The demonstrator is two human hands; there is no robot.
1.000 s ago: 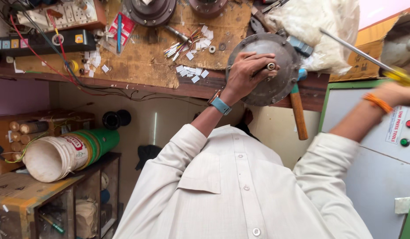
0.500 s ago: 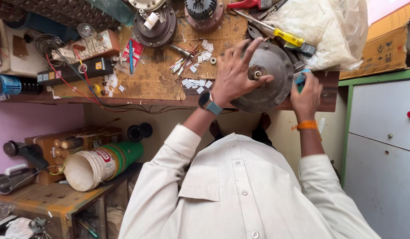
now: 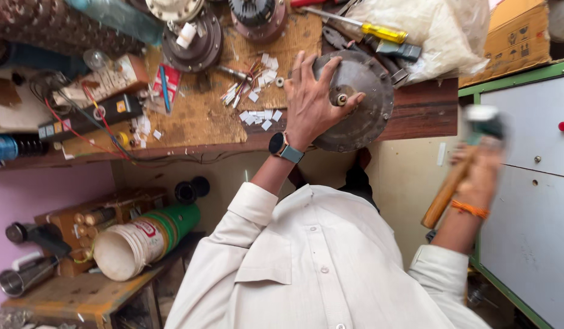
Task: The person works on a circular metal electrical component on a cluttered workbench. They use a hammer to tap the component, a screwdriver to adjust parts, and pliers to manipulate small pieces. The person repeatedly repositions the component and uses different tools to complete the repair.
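Your left hand (image 3: 312, 100) lies flat and spread on the round grey metal cover (image 3: 361, 100) at the worktop (image 3: 197, 122) edge. At three o'clock, your blurry right hand (image 3: 480, 173) grips a wooden-handled hammer (image 3: 455, 176).

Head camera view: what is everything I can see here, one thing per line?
Round metal motor housing: one, grey, at the bench edge under the left hand.
Hammer: one, wooden handle, blurred, in the right hand beside the cabinet.
Screwdriver: one, yellow handle, top of the bench.
Plastic bag: one, whitish, top right.
Cardboard box: one, brown, on the cabinet.
Cabinet: one, grey with green frame, right.
Bucket: one, white and green, lying on its side, lower left.
Workbench: one, wooden, cluttered.
Left hand: spread on the housing, wearing a watch.
Right hand: gripping the hammer, orange wristband.
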